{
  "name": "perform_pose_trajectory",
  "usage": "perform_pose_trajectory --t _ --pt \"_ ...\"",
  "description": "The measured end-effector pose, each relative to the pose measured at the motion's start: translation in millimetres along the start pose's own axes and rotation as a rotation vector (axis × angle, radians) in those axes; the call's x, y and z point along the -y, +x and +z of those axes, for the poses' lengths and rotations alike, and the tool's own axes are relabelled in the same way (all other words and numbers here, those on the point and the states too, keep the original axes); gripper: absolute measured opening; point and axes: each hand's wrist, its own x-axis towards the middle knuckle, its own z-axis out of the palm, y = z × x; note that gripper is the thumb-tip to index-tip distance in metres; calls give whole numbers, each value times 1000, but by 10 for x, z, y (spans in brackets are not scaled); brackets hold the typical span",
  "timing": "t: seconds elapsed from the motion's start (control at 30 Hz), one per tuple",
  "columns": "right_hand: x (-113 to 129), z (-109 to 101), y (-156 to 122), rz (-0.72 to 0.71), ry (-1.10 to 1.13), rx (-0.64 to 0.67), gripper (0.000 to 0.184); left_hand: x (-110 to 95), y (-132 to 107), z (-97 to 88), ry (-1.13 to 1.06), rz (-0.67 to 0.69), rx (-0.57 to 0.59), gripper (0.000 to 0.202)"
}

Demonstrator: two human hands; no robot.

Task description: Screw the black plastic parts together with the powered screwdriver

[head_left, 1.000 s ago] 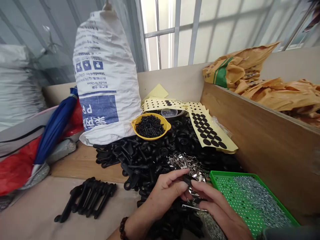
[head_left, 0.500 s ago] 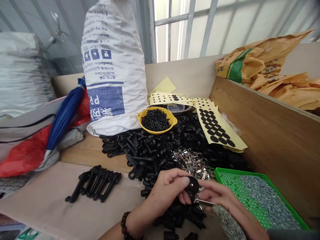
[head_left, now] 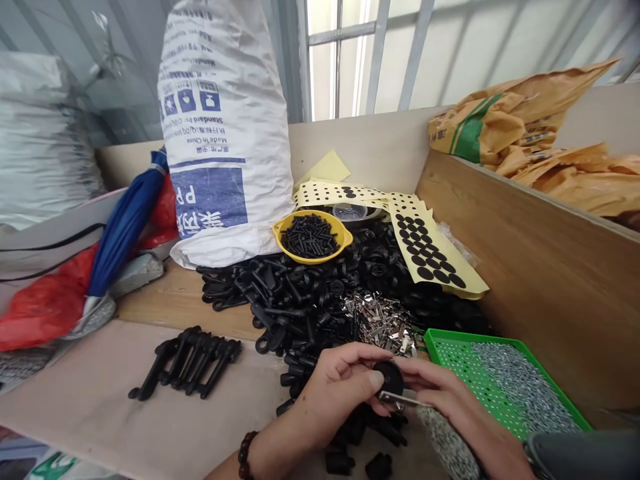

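Observation:
My left hand is closed, its thumb pressing on a round black plastic part. My right hand has its fingers wrapped round a tool with a thin metal shaft and a speckled grey handle. The shaft's tip lies against the lower face of the round part, and the right fingertips reach its far edge. Just beyond the hands is a heap of small shiny metal clips. Black cylindrical pieces lie below and around the wrists.
A green tray of small metal screws stands at the right beside a wooden partition. Behind are piled black parts, a yellow bowl of black screw-like pieces, sticker sheets and a white sack. Assembled black arms lie left.
The round black part has turned so its face shows more, and the tool's metal tip has come up across its lower face. The view has shifted slightly.

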Motion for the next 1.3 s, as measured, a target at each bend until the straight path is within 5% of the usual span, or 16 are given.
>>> perform_pose_trajectory --t 0.17,0.27,0.67,0.83,1.0,1.13,1.3 --pt "-212 -88 25 -212 -227 10 26 -58 -48 23 -80 -85 -3 35" --pt "-278 -91 2 -209 -279 39 23 -61 -69 -3 -147 -106 60 40" --pt "-122 -88 50 -279 -408 -34 23 10 -47 -88 -166 -123 65 49" --pt "-187 -152 53 -452 -567 2 25 6 -77 -75 -157 -184 38 53" --pt "-103 -156 153 -588 -696 36 35 -11 -84 -50 -54 -248 20 52" --pt "-63 -61 204 -538 -664 74 28 -30 -95 2 89 -272 -6 49" --pt "-95 -4 183 -507 -654 97 25 -11 -149 31 434 -113 -96 38"
